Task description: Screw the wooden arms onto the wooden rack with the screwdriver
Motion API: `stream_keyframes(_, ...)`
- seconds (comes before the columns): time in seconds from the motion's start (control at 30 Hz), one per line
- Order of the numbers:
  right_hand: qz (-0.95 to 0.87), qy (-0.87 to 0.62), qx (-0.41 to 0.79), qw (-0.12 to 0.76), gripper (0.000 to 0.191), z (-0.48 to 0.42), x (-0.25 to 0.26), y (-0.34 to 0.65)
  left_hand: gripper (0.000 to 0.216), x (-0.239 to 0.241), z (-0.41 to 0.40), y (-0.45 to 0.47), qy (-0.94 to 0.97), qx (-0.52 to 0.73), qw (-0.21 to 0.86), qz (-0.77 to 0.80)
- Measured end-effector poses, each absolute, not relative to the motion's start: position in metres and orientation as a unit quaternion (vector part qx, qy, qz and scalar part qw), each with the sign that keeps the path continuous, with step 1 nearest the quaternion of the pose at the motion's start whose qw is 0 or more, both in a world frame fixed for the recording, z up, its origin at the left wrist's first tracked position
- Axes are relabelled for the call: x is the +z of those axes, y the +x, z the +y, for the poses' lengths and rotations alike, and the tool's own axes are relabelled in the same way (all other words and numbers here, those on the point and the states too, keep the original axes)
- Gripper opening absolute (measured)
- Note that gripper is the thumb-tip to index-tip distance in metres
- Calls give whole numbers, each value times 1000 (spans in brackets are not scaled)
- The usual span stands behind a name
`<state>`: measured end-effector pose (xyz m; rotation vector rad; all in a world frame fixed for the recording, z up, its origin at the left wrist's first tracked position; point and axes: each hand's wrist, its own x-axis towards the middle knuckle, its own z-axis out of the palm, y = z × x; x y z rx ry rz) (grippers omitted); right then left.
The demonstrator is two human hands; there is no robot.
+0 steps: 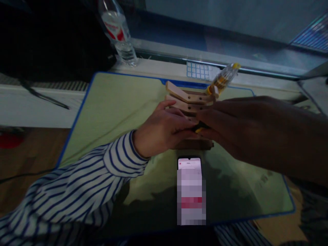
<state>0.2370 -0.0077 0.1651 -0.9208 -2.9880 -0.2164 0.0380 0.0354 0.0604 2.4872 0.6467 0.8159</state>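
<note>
My left hand reaches in from the lower left in a blue-striped sleeve and rests on a wooden assembly of stacked light slats on the green mat. Its fingers are pressed together against the wood near a small yellow-and-black part. My right hand comes from the right, close to the camera and dark, its fingers meeting the left hand at that same part. A screwdriver with a clear yellow handle sticks up behind the wood. What the fingertips pinch is hidden.
A phone with a lit screen lies on the mat near me. A plastic water bottle stands at the back left on a white ledge. A small gridded card lies behind the mat. Wooden floor shows at left.
</note>
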Motion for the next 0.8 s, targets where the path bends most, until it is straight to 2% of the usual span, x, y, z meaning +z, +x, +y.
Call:
stream_keyframes(0.3, -945, -311, -97, 9, 40, -10, 161, 234, 20, 69, 36, 38, 908, 274, 231, 216)
stream_keyframes(0.5, -936, -337, -95, 12, 34, -13, 161, 234, 24, 66, 36, 38, 910, 250, 236, 232)
stream_keyframes(0.67, -932, -354, -63, -33, 21, -11, 168, 230, 22, 69, 32, 42, 895, 292, 221, 253)
stream_keyframes(0.8, -928, -363, -70, -51, 22, -11, 169, 228, 26, 70, 28, 45, 887, 322, 179, 278)
